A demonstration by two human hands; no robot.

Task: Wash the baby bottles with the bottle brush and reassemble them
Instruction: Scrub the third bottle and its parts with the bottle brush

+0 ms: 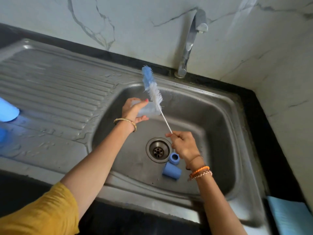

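Head view looks down on a steel sink (220,106) set into a black surface (264,116), with white veined marble wall (135,22) rising behind it and a chrome faucet (189,44) standing at the sink's back edge. Left of the basin lies the ribbed draining board (50,92), wet with scattered drops (a blurred blue object (8,109) sits at its far left end, too cut off to identify). At the basin's middle is the round drain (158,150), and just to the right of the drain lie two blue bottle caps (171,167), one touching the other, partly hidden by the right wrist. Above the basin, up and left of the drain, the left hand (133,112) has its fingers wrapped around a pale translucent baby bottle (147,110). The right hand (184,145), right beside the drain, pinches the thin white handle end of the bottle brush (152,87) between its fingers; the brush slants up toward the faucet, its blue-and-white bristles outside the bottle. A light blue cloth (288,216) lies on the surface beyond the sink's near right corner.
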